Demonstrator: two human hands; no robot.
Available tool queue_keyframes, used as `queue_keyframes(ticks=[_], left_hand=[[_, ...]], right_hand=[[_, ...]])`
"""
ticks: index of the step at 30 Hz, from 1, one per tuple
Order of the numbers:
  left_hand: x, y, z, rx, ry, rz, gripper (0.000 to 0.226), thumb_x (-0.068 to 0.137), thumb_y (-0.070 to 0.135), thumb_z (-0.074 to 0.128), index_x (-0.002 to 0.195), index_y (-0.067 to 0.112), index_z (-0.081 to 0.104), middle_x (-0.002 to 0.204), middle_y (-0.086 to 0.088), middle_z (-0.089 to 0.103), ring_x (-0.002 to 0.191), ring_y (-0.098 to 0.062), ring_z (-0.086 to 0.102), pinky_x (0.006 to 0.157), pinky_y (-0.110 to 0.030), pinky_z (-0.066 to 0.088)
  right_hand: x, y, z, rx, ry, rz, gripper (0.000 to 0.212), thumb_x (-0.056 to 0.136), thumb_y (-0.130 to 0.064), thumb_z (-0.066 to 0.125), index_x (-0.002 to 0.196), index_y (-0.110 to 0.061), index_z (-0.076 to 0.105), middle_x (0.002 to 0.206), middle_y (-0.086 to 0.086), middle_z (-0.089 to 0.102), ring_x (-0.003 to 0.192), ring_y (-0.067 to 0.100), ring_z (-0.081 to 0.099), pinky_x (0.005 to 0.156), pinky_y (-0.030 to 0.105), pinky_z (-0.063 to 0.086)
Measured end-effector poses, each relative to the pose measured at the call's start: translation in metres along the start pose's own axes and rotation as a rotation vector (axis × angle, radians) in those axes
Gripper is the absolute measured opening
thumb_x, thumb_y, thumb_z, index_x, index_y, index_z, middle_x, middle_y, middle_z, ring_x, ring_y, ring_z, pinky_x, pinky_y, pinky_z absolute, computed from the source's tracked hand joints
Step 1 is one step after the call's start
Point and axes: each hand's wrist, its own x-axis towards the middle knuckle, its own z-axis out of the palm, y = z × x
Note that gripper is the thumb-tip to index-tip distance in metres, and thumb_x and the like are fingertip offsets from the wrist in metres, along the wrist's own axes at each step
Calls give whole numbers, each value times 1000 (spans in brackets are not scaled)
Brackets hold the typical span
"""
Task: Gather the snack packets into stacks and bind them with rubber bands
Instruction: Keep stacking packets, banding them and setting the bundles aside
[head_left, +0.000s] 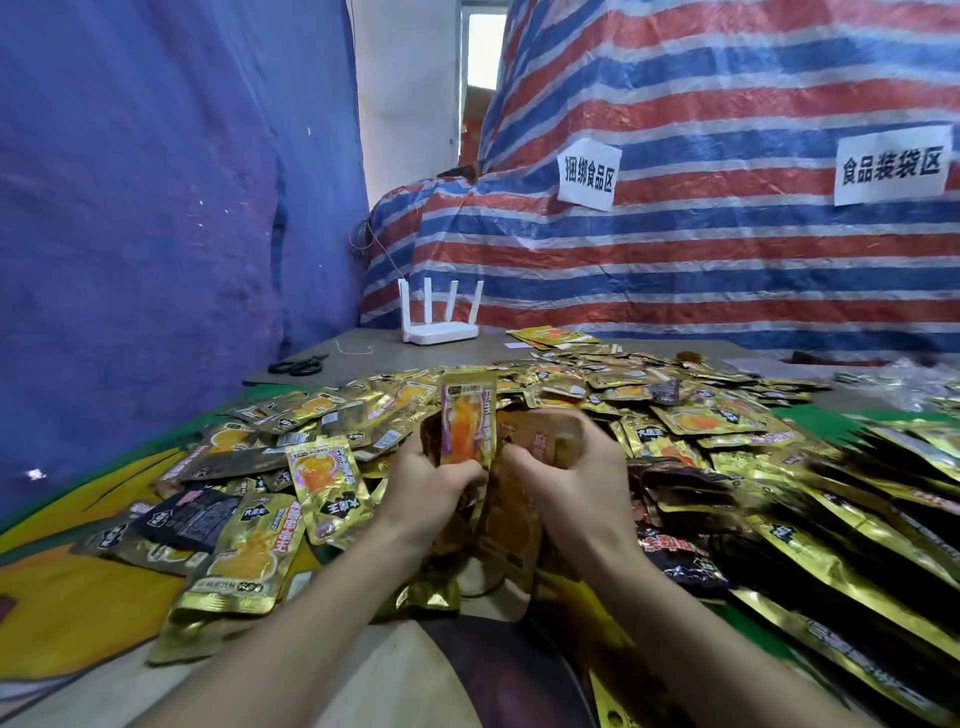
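Centre frame, the left hand (431, 488) holds one gold packet (467, 423) upright, grip closed on its lower edge; the right hand (563, 480) curls round a blurred bunch (545, 436) just beside it, likely to square a stack; loose snack packets (701, 415) cover the surface (363, 358) behind.

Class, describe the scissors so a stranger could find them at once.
Find the white router on the grey board below the striped tarp. Left of it and nearer, the scissors lie flat near the board's edge. Black-handled, they lie alone, apart from the gold packets.
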Motion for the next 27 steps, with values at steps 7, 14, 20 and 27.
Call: queue_keyframes(ticks=[7, 14, 20, 27], left_hand=[[0, 0, -1, -228, -60, -125, 31, 71, -4, 67, 101, 3, 65, 71, -2, 74, 66, -15, 73, 56, -29, 55], [-11, -4, 10, -320, -189, -138, 52, 63, 13, 76, 113, 2, 65, 92, -24, 60, 79, -28, 67, 66, -33, 56], [-14, -5, 26, -397, -185, 10, 58, 68, 0, 71, 124, 10, 63, 107, -18, 74, 99, -33, 71, 85, -43, 59], [-27, 3, 22, -346, -402, -48, 86, 63, -7, 67, 143, 5, 37, 92, -11, 67, 84, -23, 68, 70, -29, 56]], right_hand=[[-7, 1, 4, 115, -232, 110, 21, 94, 0, 59, 101, -17, 71, 93, 1, 76, 87, 11, 73, 74, 26, 58], [-6, -2, 12, 191, -154, 248, 30, 92, -56, 60, 103, -29, 64, 89, -7, 69, 80, 11, 68, 78, 31, 56], [-10, -8, 25, 358, -139, 287, 59, 80, -67, 69, 110, -17, 70, 104, 6, 76, 99, 18, 73, 93, 39, 58], [-13, -10, 24, 763, -237, 449, 81, 65, -86, 62, 100, -15, 77, 96, 17, 68, 96, 33, 67, 95, 46, 50]])
